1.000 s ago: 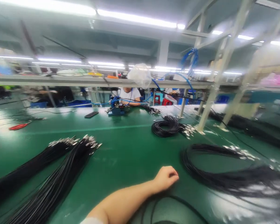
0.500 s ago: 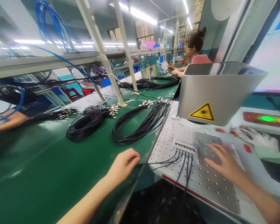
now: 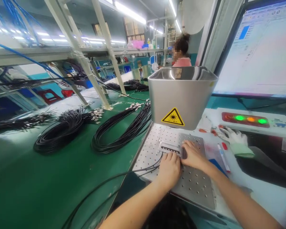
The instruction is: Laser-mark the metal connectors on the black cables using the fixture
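Observation:
A slotted metal fixture (image 3: 171, 149) lies on the perforated plate (image 3: 146, 156), with a row of small ends showing in its slot. My left hand (image 3: 170, 170) is at its front edge, fingers together and curled over the black cables (image 3: 143, 170) where they enter. At the fixture's right end my right hand (image 3: 193, 156) has its fingers and thumb closed around a small metal block (image 3: 184, 154). The undersides of both hands are hidden. From the left hand, cables run left and down over the bench edge.
Above the plate stands a silver laser hood (image 3: 181, 95) with a yellow warning sign. Black cable bundles (image 3: 121, 133) lie on the green bench (image 3: 85, 178). To the right are a marker (image 3: 224, 159), a white glove (image 3: 238, 140), a lit control panel (image 3: 245, 119) and a monitor (image 3: 259, 54). A co-worker (image 3: 182, 52) sits beyond.
My left hand has moved right from the cable over the bench onto the fixture's front. My right hand has closed in on the fixture's right end. The view has turned right.

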`<state>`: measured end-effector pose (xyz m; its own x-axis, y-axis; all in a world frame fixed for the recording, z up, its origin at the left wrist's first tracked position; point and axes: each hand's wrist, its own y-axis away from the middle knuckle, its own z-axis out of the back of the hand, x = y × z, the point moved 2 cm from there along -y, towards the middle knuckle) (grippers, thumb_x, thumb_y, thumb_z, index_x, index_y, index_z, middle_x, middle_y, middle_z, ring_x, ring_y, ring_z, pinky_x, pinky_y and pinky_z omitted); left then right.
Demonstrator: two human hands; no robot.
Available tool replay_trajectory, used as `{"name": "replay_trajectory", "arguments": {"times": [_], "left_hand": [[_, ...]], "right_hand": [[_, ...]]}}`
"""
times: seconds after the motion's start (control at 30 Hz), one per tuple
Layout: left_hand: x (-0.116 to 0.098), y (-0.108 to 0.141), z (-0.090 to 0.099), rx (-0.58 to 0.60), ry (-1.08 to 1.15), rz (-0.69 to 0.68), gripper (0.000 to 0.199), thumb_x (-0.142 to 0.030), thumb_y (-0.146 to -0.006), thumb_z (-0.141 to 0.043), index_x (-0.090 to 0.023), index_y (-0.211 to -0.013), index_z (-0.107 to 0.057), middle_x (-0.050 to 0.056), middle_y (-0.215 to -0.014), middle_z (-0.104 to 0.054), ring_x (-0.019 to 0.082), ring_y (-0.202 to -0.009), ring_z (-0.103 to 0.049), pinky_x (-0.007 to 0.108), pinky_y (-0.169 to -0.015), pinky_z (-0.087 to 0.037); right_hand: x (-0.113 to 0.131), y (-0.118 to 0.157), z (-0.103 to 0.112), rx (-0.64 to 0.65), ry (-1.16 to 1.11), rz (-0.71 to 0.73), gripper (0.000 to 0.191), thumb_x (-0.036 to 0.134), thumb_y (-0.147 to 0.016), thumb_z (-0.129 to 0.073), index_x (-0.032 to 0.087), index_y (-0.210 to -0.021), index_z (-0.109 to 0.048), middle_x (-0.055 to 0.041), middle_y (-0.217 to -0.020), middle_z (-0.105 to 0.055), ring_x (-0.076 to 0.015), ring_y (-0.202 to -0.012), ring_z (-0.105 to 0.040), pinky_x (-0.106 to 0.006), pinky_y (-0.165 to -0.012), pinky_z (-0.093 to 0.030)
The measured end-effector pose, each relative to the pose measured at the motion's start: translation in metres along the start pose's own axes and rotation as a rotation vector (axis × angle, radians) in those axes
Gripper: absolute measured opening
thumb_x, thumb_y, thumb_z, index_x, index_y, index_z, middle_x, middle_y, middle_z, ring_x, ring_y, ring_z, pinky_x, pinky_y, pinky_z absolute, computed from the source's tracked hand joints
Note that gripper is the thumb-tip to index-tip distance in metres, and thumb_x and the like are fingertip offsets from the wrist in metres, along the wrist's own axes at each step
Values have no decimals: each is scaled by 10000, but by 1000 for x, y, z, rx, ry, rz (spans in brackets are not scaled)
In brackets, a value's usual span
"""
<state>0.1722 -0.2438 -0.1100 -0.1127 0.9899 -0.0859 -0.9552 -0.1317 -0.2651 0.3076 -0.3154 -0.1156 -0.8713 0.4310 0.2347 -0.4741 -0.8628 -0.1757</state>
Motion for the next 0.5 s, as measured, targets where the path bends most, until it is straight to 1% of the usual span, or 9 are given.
{"name": "replay_trajectory", "arguments": {"times": [0.03, 0.1, 0.2, 0.27, 0.33, 0.37, 0.4, 0.43, 0.5], "left_hand": [[-1, -2, 3, -14, -19, 7, 395, -302, -826, -534, -105, -1162, -472, 124, -1049, -540, 263, -997, -499, 394, -836, -456], [-3, -7, 17, -24, -68, 44, 417, -227, -836, -496, -124, -1232, -418, 115, -969, -544, 249, -898, -534, 361, -724, -480], [0, -20, 48, -4, -58, 110, 545, -98, -789, -478, -154, -1311, -332, 97, -889, -547, 215, -751, -560, 286, -587, -452], [8, -28, 68, -37, 89, 148, 551, -92, -762, -490, -174, -1291, -358, 84, -890, -561, 197, -712, -564, 273, -583, -440], [24, -33, 77, -128, 317, 234, 453, -109, -765, -481, -197, -1208, -438, 57, -887, -584, 180, -716, -565, 276, -640, -443], [34, -33, 76, -177, 434, 306, 397, -110, -766, -470, -205, -1152, -476, 38, -868, -595, 168, -716, -564, 272, -668, -441], [45, -32, 70, -218, 539, 391, 359, -103, -763, -461, -209, -1104, -501, 20, -840, -601, 155, -708, -560, 264, -683, -438], [55, -29, 62, -242, 621, 479, 339, -98, -760, -452, -207, -1075, -512, 5, -808, -600, 143, -691, -555, 252, -683, -437], [74, -21, 38, -238, 702, 630, 320, -101, -765, -438, -193, -1063, -511, -7, -769, -586, 128, -655, -545, 235, -660, -439]], "right_hand": [[5, -1, 5, -14, -12, 8, 352, 258, -544, -613, 170, -874, -527, -124, -1075, -523, -289, -1038, -477, -427, -902, -373], [17, -3, 18, -48, -52, 7, 331, 218, -544, -586, 176, -856, -484, -107, -954, -546, -266, -928, -518, -398, -817, -413], [37, -8, 45, -104, -191, -45, 340, 196, -593, -549, 189, -913, -433, -73, -867, -566, -224, -805, -558, -337, -699, -439], [46, -14, 61, -125, -324, -75, 349, 237, -648, -551, 204, -967, -414, -54, -874, -585, -206, -788, -581, -318, -681, -448], [48, -19, 68, -135, -435, -79, 371, 328, -721, -540, 216, -1046, -403, -48, -934, -597, -192, -794, -598, -320, -700, -461], [46, -20, 68, -138, -452, -75, 384, 371, -750, -523, 218, -1081, -403, -54, -972, -597, -192, -809, -603, -332, -721, -466], [44, -19, 65, -140, -439, -64, 382, 389, -773, -502, 217, -1101, -413, -65, -1013, -591, -198, -841, -603, -348, -751, -467], [40, -17, 59, -129, -407, -43, 361, 383, -789, -485, 216, -1105, -435, -73, -1049, -583, -206, -886, -596, -364, -787, -462], [33, -9, 40, -49, -321, 21, 306, 343, -804, -469, 221, -1084, -493, -78, -1090, -574, -224, -982, -569, -391, -852, -445]]}}
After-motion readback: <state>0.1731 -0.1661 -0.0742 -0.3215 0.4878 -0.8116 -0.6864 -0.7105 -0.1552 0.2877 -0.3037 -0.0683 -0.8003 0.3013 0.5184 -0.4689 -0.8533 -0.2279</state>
